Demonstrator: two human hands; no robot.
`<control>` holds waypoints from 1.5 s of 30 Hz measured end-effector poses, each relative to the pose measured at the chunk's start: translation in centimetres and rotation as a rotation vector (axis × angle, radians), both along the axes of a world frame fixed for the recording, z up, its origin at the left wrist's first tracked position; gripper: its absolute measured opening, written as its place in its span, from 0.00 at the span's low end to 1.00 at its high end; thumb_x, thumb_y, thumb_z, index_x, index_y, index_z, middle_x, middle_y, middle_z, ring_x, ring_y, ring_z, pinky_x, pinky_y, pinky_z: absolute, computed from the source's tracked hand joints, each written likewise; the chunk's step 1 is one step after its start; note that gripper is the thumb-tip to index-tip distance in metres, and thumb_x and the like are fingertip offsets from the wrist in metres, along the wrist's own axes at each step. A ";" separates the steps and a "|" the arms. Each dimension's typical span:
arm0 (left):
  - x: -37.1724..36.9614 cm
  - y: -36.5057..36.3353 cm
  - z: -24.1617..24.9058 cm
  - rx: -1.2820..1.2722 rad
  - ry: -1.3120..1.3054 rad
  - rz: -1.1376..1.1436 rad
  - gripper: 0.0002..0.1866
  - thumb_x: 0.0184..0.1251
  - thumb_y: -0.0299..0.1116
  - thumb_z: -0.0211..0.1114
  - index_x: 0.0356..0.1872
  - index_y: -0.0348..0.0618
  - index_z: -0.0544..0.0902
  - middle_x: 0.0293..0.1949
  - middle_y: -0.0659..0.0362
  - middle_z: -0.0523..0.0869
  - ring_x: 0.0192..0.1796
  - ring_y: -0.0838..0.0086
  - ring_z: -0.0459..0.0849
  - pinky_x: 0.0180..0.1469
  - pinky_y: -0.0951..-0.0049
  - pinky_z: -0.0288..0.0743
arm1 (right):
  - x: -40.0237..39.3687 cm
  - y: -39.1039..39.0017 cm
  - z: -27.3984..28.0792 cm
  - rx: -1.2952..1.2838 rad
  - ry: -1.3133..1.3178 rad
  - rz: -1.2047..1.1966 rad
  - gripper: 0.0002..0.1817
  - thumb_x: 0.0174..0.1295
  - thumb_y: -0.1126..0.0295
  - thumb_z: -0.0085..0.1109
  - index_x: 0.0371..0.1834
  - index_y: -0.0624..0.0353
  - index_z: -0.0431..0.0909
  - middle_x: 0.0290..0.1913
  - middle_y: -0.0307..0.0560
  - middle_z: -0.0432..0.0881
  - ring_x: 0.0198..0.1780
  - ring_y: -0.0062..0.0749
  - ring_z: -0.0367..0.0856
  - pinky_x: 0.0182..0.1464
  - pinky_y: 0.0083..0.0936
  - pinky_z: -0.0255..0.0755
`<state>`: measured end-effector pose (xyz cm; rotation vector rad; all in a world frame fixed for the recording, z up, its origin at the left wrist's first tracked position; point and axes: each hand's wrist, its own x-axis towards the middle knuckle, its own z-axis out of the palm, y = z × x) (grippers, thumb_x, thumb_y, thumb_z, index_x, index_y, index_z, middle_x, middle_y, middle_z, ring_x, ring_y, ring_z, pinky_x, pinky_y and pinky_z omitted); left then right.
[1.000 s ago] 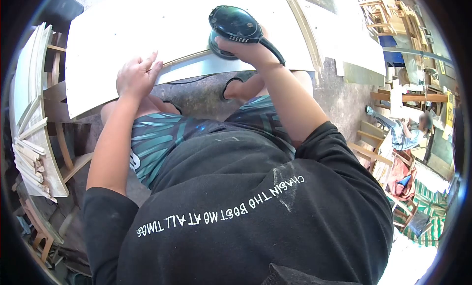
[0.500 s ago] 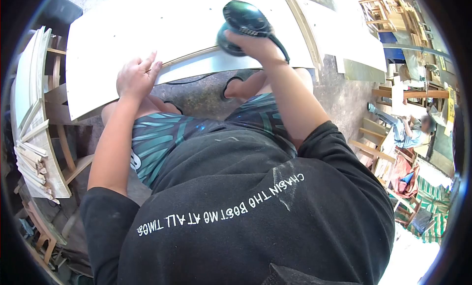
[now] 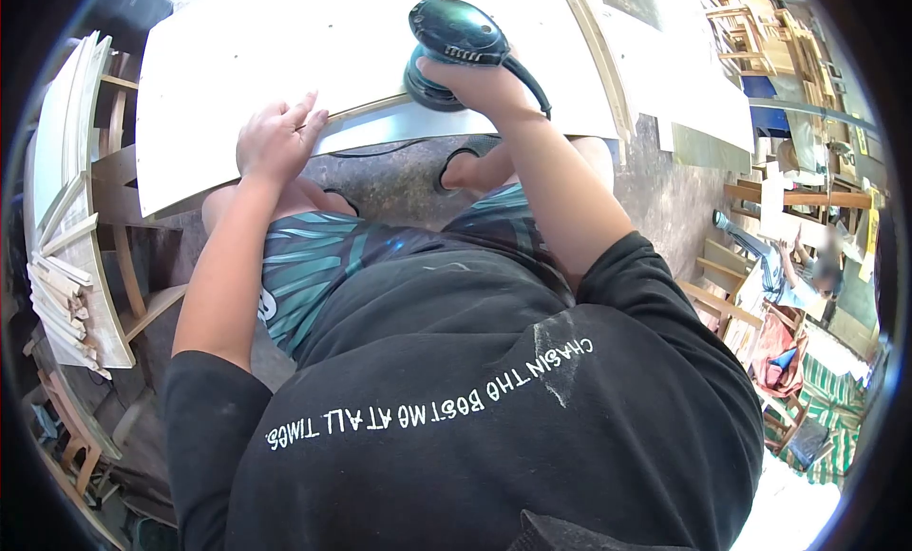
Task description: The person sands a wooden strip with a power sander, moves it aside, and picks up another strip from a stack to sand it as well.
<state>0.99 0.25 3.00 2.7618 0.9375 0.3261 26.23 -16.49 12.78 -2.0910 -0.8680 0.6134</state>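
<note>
My right hand [image 3: 483,85] is wrapped round a dark green power sander [image 3: 458,30], its thumb side toward the panel edge. The sander's round base sits at the near edge of a large white panel [image 3: 228,62], and a cord runs back past my wrist. On that same near edge, left of the sander, lies my left hand [image 3: 274,141] with its fingers stretched out, holding nothing. Between the two hands a narrow wooden strip [image 3: 369,106] lines the panel's edge.
Upright boards [image 3: 57,152] and a bundle of thin wooden sticks [image 3: 62,304] stand at the left. A wooden rail [image 3: 600,52] borders the panel's right side. Far right, a person [image 3: 798,266] sits among wooden frames. A cable [image 3: 375,152] crosses below the panel.
The sander in my right hand has moved a little left along the panel's near edge. My left hand stays at about the same place on the panel, while the view has shifted slightly.
</note>
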 end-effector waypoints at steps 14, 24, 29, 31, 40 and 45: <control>-0.2 0.0 -0.3 0.009 -0.010 -0.012 0.23 0.76 0.61 0.63 0.61 0.67 0.92 0.34 0.61 0.87 0.42 0.63 0.88 0.44 0.58 0.83 | -1.6 1.3 1.5 -0.037 -0.079 0.179 0.20 0.55 0.57 0.72 0.49 0.53 0.89 0.45 0.52 0.92 0.48 0.44 0.91 0.55 0.38 0.82; -0.2 -0.1 -0.4 0.037 0.011 0.011 0.25 0.76 0.65 0.61 0.61 0.67 0.92 0.40 0.61 0.89 0.45 0.61 0.90 0.47 0.57 0.84 | -1.4 1.0 1.2 -0.024 0.001 0.121 0.21 0.56 0.58 0.72 0.50 0.56 0.89 0.42 0.52 0.92 0.45 0.38 0.90 0.52 0.36 0.83; -0.1 -0.2 0.0 0.012 0.057 0.023 0.26 0.76 0.66 0.60 0.61 0.66 0.92 0.39 0.60 0.90 0.45 0.60 0.90 0.47 0.57 0.84 | -2.8 1.4 1.3 0.040 -0.022 0.163 0.19 0.55 0.57 0.73 0.47 0.55 0.89 0.42 0.51 0.92 0.45 0.37 0.90 0.52 0.36 0.83; -0.1 -0.2 0.1 0.007 0.053 0.021 0.26 0.76 0.66 0.60 0.61 0.65 0.92 0.39 0.60 0.90 0.44 0.60 0.90 0.47 0.56 0.84 | -3.2 1.8 1.0 0.084 -0.055 0.218 0.19 0.54 0.58 0.73 0.47 0.55 0.90 0.43 0.52 0.93 0.46 0.38 0.90 0.53 0.36 0.82; -0.4 -0.1 -0.2 0.003 0.012 -0.004 0.26 0.76 0.65 0.61 0.58 0.62 0.93 0.40 0.60 0.91 0.47 0.61 0.91 0.47 0.56 0.85 | 3.4 -2.2 0.9 -0.302 -0.009 -0.032 0.36 0.60 0.42 0.75 0.65 0.55 0.86 0.62 0.50 0.89 0.64 0.37 0.85 0.68 0.34 0.76; -0.4 0.0 -0.3 0.023 0.006 -0.029 0.26 0.76 0.65 0.61 0.59 0.63 0.93 0.41 0.60 0.91 0.46 0.60 0.91 0.47 0.55 0.85 | 5.3 -4.2 -0.4 -0.285 -0.008 -0.130 0.37 0.61 0.41 0.74 0.66 0.55 0.85 0.63 0.49 0.88 0.66 0.37 0.84 0.71 0.33 0.72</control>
